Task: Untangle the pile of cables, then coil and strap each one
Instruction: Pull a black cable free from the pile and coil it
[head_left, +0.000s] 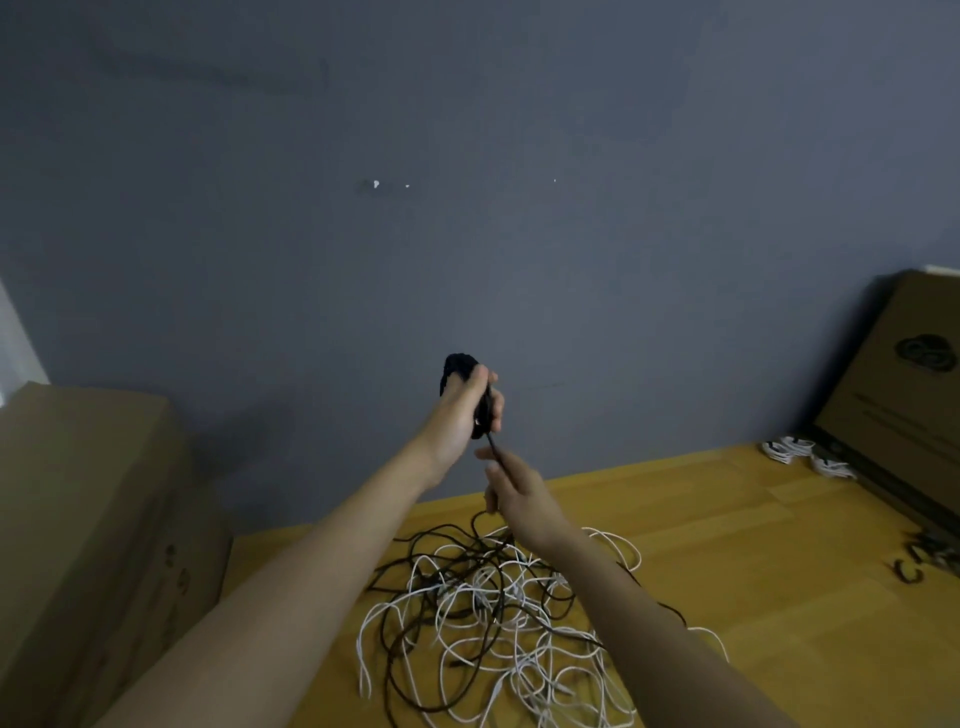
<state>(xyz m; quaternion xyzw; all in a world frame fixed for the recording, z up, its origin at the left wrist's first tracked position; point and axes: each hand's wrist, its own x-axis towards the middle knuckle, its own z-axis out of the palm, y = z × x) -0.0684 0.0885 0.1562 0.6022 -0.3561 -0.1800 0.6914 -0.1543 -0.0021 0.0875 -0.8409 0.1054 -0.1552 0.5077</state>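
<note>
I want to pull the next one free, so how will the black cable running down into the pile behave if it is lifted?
Probably floppy: the black cable hangs in loose curves below the right hand. It looks thin, so likely light. It is threaded through white cables in the pile, so it may snag and drag them.

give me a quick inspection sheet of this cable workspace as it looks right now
surface: wooden table, yellowish, against a grey wall.
job's things: tangled pile of white and dark cables lying mid-table; black coil raised above it.
clutter: small dark bits at the right edge, too blurred to identify.
grippers: left hand grips the black coil; right hand pinches the black strand just below it.
cables: the strand runs from the coil through the right hand down into the pile; white coiled bundles lie at far right.
surroundings: cardboard box on the left, leaning cardboard box on the right.
</note>
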